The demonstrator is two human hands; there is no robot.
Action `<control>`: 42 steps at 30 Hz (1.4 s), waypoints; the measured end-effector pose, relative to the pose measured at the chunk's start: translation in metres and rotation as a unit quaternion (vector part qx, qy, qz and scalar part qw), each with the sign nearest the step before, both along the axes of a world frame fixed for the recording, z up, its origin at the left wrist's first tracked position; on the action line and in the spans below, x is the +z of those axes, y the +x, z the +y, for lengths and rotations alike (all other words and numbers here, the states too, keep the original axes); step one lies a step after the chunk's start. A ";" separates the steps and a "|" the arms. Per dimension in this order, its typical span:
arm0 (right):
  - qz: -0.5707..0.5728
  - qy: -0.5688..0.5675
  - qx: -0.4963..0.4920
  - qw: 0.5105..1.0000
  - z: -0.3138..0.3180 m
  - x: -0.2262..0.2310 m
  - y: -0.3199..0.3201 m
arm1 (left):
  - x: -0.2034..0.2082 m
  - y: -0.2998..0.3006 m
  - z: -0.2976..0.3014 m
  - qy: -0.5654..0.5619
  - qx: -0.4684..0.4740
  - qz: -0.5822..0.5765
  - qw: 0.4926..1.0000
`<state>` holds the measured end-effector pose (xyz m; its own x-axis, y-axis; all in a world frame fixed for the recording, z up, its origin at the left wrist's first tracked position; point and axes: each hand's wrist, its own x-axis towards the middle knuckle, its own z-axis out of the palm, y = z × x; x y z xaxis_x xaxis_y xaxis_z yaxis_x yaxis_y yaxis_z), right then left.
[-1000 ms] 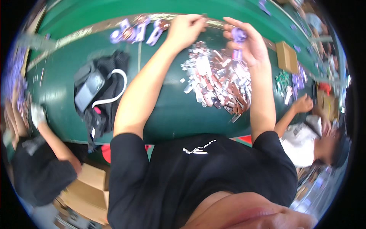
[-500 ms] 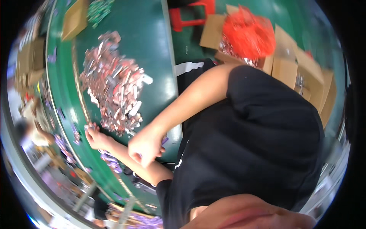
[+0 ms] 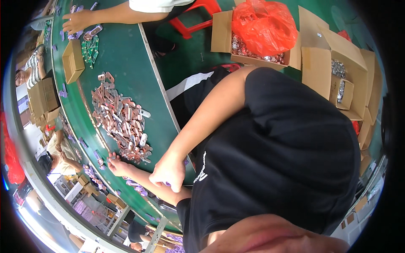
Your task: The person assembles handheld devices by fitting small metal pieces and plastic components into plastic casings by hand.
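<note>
A heap of small copper and silver metal pieces [image 3: 120, 120] lies on the green table [image 3: 126, 55]. My left hand [image 3: 119, 165] reaches from below to the near edge of the heap, its fingertips touching the pieces; whether it grips one is unclear. My right hand [image 3: 168, 170] hovers beside it as a closed fist at the table's edge, with a bit of something small and purple showing under the fingers. My black shirt fills the right of the view.
A co-worker's hand [image 3: 78, 21] works at the far end, next to green cards [image 3: 90, 46] and a small cardboard box [image 3: 72, 61]. On the floor stand a red stool [image 3: 198, 12], a carton with a red bag [image 3: 261, 25] and more cartons [image 3: 333, 67]. Purple pieces [image 3: 90, 170] line the table's far side.
The view has swung round, so the table now lies at the left. Both hands have stayed at the near edge of the heap; the right fist sits closer to the table's edge.
</note>
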<state>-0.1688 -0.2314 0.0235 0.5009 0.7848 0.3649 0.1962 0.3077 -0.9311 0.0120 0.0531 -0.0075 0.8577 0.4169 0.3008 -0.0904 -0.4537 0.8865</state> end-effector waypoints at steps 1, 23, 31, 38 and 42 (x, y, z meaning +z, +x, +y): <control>0.002 -0.002 0.002 1.000 -0.003 0.000 0.001 | 0.003 -0.003 -0.009 -0.005 -0.018 -0.007 1.000; -0.078 0.005 0.118 0.990 0.107 0.075 0.029 | 0.009 -0.014 -0.026 -0.079 -0.022 0.018 0.996; -0.125 0.056 0.020 0.990 0.115 0.060 0.037 | 0.012 -0.007 -0.005 -0.105 -0.034 -0.026 0.994; -0.064 0.035 -0.011 0.997 0.039 0.096 0.178 | -0.004 -0.027 -0.046 -0.536 -0.313 -0.184 0.762; 0.017 0.001 -0.024 1.000 0.045 0.129 0.245 | 0.033 -0.009 -0.036 -0.465 -0.098 0.026 0.880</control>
